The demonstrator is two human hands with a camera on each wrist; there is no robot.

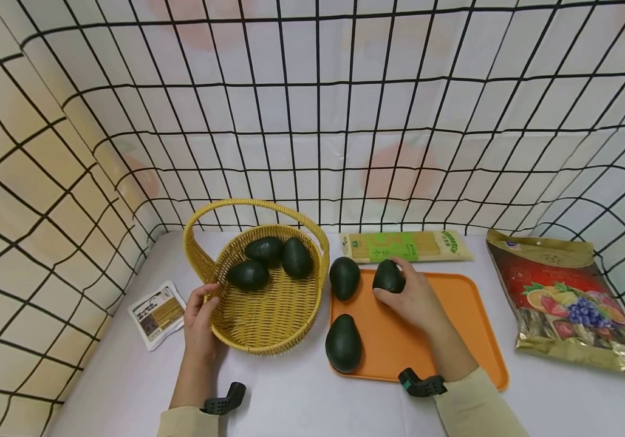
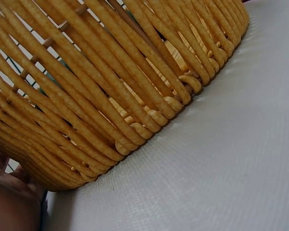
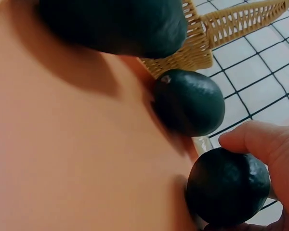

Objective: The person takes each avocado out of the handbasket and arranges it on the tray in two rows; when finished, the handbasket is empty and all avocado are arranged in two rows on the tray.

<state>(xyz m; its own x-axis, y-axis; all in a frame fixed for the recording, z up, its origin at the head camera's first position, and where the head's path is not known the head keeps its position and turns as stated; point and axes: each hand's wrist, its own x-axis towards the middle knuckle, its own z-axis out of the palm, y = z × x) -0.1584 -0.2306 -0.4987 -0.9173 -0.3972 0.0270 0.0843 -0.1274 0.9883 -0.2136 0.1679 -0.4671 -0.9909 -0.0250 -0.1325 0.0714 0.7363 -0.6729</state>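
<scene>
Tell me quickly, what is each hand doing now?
Left hand: holding the rim of the basket.
Right hand: closed around an avocado on the tray.

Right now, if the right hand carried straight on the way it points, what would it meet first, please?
Probably the noodle packet behind the orange tray; the right hand, gripping an avocado, points towards it, though depth is unclear.

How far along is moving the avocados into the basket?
About halfway. Three avocados already lie in the wicker basket, whose rim the left hand holds. The right hand grips a fourth avocado on the orange tray. Two more wait there.
</scene>
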